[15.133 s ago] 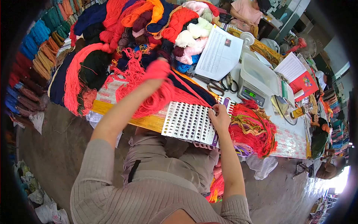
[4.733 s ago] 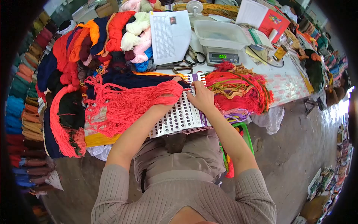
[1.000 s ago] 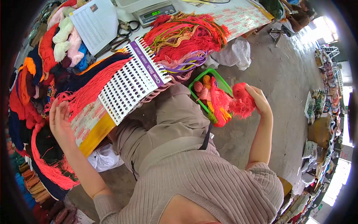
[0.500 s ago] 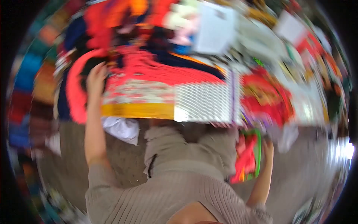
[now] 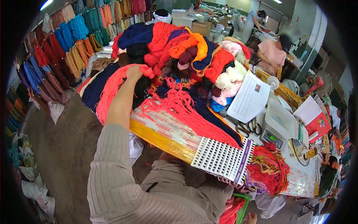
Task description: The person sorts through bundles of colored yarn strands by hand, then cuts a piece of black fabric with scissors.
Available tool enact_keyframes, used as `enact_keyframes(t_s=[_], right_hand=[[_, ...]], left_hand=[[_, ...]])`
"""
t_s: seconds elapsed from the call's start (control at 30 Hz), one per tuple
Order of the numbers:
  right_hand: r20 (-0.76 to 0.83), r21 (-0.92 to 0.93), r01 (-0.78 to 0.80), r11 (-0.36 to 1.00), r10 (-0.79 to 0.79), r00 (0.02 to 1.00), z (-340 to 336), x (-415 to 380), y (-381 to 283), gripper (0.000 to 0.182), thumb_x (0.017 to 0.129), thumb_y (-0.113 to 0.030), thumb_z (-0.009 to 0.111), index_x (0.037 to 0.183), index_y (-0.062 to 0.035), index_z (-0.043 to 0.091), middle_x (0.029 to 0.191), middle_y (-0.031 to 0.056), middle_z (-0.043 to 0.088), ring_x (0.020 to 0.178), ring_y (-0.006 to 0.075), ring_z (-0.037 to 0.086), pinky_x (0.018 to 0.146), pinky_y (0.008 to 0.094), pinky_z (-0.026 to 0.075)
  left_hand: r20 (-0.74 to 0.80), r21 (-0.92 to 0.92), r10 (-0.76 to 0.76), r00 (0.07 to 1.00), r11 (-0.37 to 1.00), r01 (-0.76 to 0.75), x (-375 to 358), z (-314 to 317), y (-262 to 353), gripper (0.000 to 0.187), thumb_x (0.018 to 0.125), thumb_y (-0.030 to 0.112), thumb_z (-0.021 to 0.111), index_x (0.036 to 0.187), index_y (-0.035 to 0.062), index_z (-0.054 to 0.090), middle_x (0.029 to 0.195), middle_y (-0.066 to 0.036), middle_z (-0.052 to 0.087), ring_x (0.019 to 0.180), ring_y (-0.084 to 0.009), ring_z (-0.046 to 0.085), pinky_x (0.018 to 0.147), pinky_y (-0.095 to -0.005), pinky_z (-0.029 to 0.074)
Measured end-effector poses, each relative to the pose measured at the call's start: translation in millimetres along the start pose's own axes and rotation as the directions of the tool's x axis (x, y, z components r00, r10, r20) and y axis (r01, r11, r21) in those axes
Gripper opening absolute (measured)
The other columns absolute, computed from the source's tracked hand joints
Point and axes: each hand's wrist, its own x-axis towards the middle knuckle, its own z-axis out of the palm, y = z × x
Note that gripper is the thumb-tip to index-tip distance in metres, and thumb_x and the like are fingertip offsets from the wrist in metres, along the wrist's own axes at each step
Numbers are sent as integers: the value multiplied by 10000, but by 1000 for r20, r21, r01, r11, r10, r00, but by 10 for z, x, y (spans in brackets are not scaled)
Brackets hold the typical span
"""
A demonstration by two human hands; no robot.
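Observation:
My left hand (image 5: pixel 134 71) is closed around the gathered end of a coral-pink yarn skein (image 5: pixel 112 89), which hangs over the table's left edge. Dark yarn lies just under that wrist. Cut coral strands (image 5: pixel 194 119) stretch across the table to a white card with rows of holes (image 5: pixel 220 158) at the front edge. Low at the bottom edge, only part of my right hand (image 5: pixel 252 218) shows, beside a green basket (image 5: pixel 244 207) holding red-pink yarn; its fingers are too cut off to read.
Piled yarn skeins (image 5: pixel 167 41) cover the back of the table. To the right are a printed sheet (image 5: pixel 249 98), scissors (image 5: pixel 250 128), a digital scale (image 5: pixel 272 137) and a bundle of mixed yarn (image 5: pixel 266 168). Coloured skeins (image 5: pixel 76 30) hang at left. A person (image 5: pixel 272 54) sits behind.
The view has swung and sharpened from blur, bringing the room into sight. My left hand has shifted along the coral skein and grips its gathered end. My right hand has dropped toward the bottom edge.

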Motion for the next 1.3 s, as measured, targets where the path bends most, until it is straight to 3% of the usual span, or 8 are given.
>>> enact_keyframes(t_s=[0.17, 0.23, 0.43, 0.5, 0.67, 0.87, 1.1, 1.3], right_hand=[[-71, 176, 85, 981, -74, 995, -163, -380, -807, 485, 825, -293, 641, 1155, 50, 547, 1135, 195, 588, 1047, 276, 555, 908, 376, 428], [-54, 421, 113, 900, -99, 994, -249, -569, -1512, 466, 830, -291, 637, 1167, 20, 554, 1143, 188, 588, 1040, 279, 559, 914, 380, 423], [123, 808, 231, 542, -539, 834, 74, -955, -3326, 279, 829, 30, 518, 1107, 30, 543, 1005, 121, 628, 869, 175, 622, 785, 270, 478], [223, 874, 218, 433, -759, 611, 330, -1147, -3849, 348, 818, 37, 541, 1164, 17, 519, 1103, 117, 596, 1005, 203, 589, 899, 308, 447], [145, 946, 204, 251, -893, 426, 1075, -1619, -4630, 657, 812, -57, 647, 1361, -6, 290, 1334, 133, 399, 1230, 197, 400, 1018, 346, 336], [393, 916, -330, 229, -679, 620, 1163, -1553, -4521, 344, 910, -99, 521, 1222, -1, 414, 1135, 113, 556, 973, 194, 586, 815, 337, 495], [452, 892, -276, 358, -704, 547, 972, -1567, -4126, 447, 886, -148, 574, 1261, 8, 388, 1210, 99, 519, 1086, 206, 528, 926, 351, 429], [473, 873, -188, 451, -684, 556, 1013, -1592, -3892, 494, 843, -139, 639, 1258, 5, 412, 1231, 71, 507, 1134, 165, 474, 988, 329, 358]], left_hand=[[-363, -932, -639, 678, 239, -273, 428, 330, -577, 193, 794, 231, 573, 881, 62, 601, 797, -40, 596, 652, -198, 563, 590, -327, 465], [84, -895, -647, 758, -383, -228, -111, -439, -414, 179, 810, 227, 572, 929, 94, 586, 778, 1, 567, 537, -141, 501, 464, -263, 393], [-401, -867, -497, 770, -65, -493, -1650, -1441, -26, 158, 895, 154, 524, 993, 36, 562, 767, 2, 539, 645, -87, 500, 569, -232, 402], [-668, -655, -197, 718, 614, -441, -2361, -1500, 97, 134, 863, 126, 562, 874, -8, 554, 700, -63, 509, 656, -128, 483, 596, -265, 399], [-158, -551, 711, 685, 512, -659, -4107, -1265, 729, 136, 763, 202, 660, 793, 79, 611, 649, -98, 545, 520, -260, 546, 495, -369, 446], [-139, -916, 673, 727, 193, -353, -4072, -1223, 932, 120, 788, 147, 637, 841, 39, 643, 685, -105, 588, 605, -237, 589, 549, -325, 458], [-472, -387, 400, 786, 707, -592, -1741, -231, 674, 191, 754, 173, 630, 913, 68, 641, 981, -119, 592, 963, -311, 540, 836, -400, 437], [-233, 136, 203, 951, 975, -174, -294, 194, 365, 426, 723, 275, 671, 1119, 144, 583, 1306, -123, 427, 1273, -314, 310, 1018, -507, 257]])
